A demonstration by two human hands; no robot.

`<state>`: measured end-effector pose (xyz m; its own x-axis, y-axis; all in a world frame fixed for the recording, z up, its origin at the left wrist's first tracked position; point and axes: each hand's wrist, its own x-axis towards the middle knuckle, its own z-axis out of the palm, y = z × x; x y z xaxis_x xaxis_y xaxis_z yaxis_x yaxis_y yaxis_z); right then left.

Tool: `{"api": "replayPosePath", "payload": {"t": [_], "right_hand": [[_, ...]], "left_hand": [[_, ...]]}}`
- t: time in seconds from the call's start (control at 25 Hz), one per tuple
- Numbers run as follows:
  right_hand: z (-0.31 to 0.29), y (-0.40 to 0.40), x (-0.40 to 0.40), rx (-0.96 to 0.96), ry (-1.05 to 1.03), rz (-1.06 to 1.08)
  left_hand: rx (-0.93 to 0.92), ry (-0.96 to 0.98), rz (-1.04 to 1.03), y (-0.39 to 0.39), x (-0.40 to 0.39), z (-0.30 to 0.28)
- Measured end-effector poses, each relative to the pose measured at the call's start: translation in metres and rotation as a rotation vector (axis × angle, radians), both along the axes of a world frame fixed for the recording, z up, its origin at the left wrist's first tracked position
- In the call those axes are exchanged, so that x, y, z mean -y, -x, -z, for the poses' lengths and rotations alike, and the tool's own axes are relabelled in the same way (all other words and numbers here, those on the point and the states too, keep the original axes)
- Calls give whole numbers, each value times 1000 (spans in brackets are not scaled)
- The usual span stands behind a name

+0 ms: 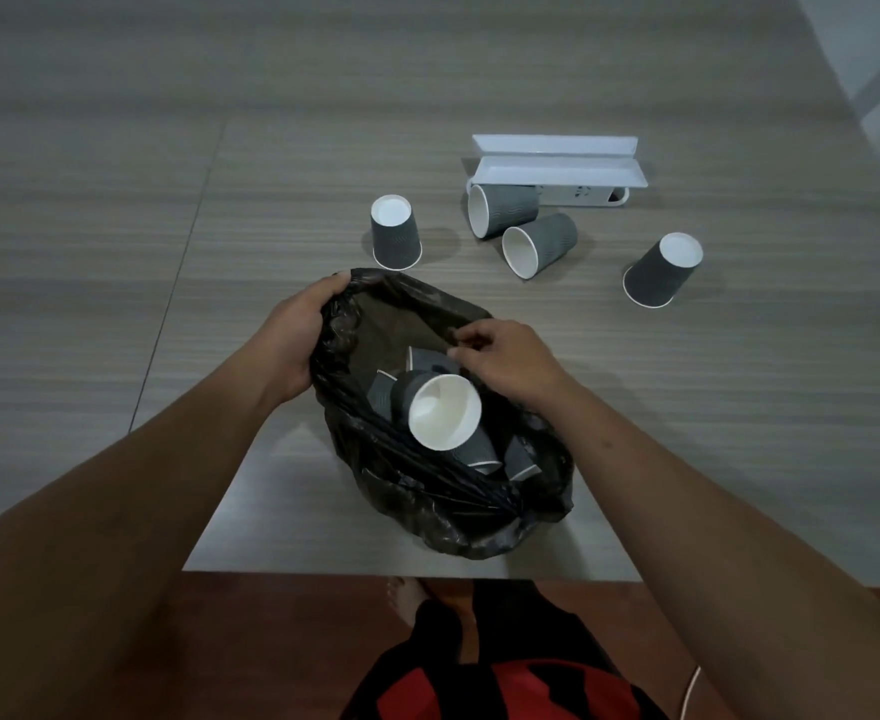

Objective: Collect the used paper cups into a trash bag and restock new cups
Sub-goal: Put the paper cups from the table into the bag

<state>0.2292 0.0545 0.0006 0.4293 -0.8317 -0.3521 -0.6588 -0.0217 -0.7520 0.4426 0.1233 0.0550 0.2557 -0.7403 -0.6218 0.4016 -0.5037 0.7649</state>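
Both hands are on the trash bag [443, 491] at the desk's [115, 252] near edge: my left hand [292, 345] clutches its rim, right hand [500, 361] pinches the opposite rim, cups [443, 410] below between them.

A grey wood-grain counter [115, 252] carries a black trash bag [443, 511] near its front edge. Beyond the bag lie 4 dark paper cups: 1 upside down [396, 233], 2 on their sides [502, 210] [539, 245] touching each other, and 1 tilted, base up [661, 271]. A white power strip [583, 194] sits behind them under a white folded tray [557, 158].
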Motion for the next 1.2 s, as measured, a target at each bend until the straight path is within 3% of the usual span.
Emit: {"api": "replayPosePath", "payload": {"t": [0.24, 0.72, 0.96, 1.08, 1.2], "right_hand": [[-7, -9, 39, 79, 194, 212], [18, -146, 145, -156, 200, -98], [35, -155, 161, -271, 283, -185], [24, -141, 151, -192, 290, -40], [-3, -105, 128, 148, 210, 267]], "left_hand": [[-12, 2, -59, -19, 2, -4], [10, -92, -116, -32, 9, 3], [1, -92, -114, -31, 10, 6], [8, -117, -119, -28, 14, 4], [38, -131, -147, -28, 16, 4]]}}
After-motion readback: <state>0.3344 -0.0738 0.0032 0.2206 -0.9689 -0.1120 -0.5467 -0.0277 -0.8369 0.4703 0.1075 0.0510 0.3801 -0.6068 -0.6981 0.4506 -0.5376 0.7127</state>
